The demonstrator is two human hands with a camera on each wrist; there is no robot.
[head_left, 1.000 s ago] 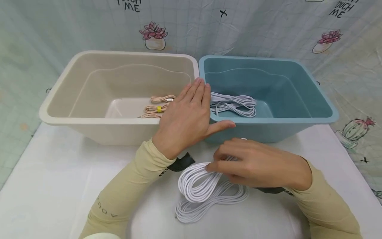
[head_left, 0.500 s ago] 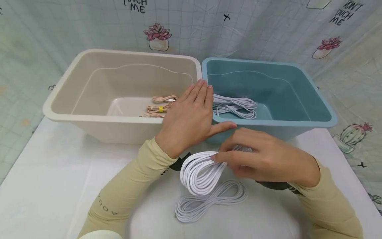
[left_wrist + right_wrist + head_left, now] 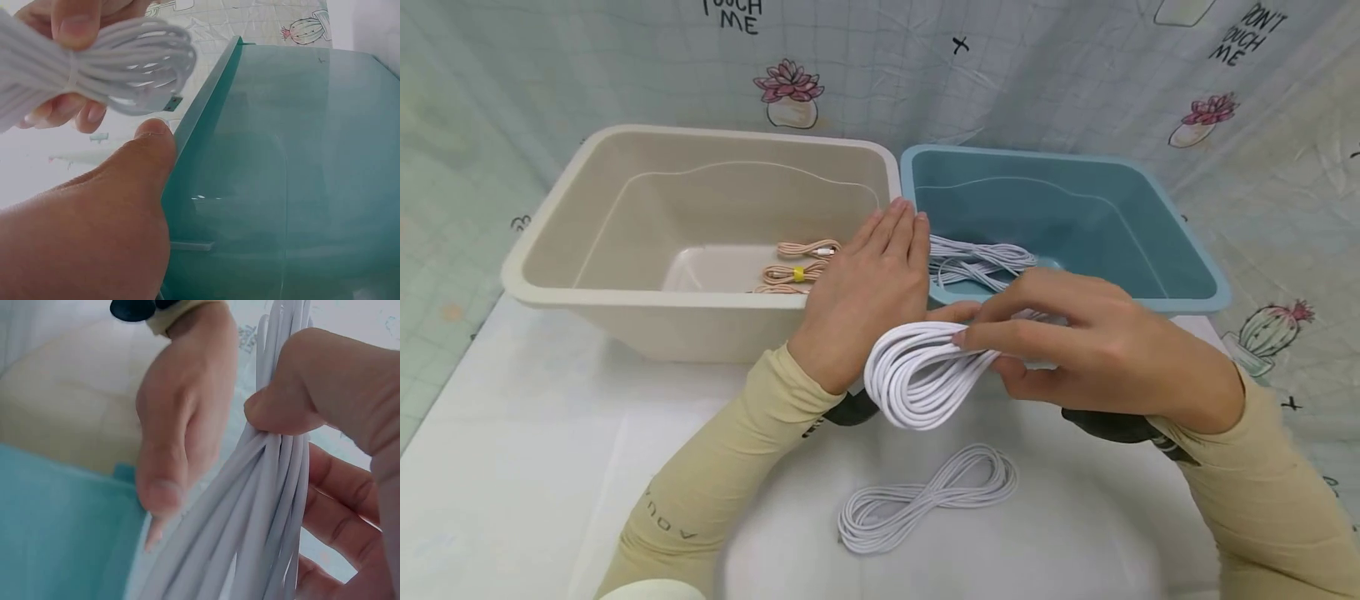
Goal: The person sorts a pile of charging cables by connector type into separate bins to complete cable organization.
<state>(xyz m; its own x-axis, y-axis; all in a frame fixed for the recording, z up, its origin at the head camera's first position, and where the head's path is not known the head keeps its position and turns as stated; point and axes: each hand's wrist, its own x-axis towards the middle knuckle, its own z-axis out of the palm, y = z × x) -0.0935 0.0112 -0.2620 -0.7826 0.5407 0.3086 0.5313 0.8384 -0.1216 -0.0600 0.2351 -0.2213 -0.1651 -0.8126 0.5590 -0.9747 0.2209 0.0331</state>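
My right hand (image 3: 1075, 342) pinches a bundled white cable (image 3: 917, 375) at its middle, held up in front of the blue bin (image 3: 1150, 307). In the left wrist view a USB plug (image 3: 173, 103) pokes out at one end of that bundle. My left hand (image 3: 868, 292) lies with straight fingers on the adjoining rims of the beige bin (image 3: 662, 298) and the blue bin, its thumb out to the right. A second white cable bundle (image 3: 925, 500) lies on the table below. Part of the held bundle is hidden behind my right fingers.
Beige cables (image 3: 797, 273), one with a yellow tie, lie in the beige bin. White cables (image 3: 973, 258) lie in the blue bin, partly behind my right hand. Both bins stand side by side on a white-covered table (image 3: 535, 417), against a printed curtain (image 3: 1037, 75).
My right hand has lifted the cable bundle off the other one and carried it up and forward, towards the blue bin. My left hand stays on the rims.
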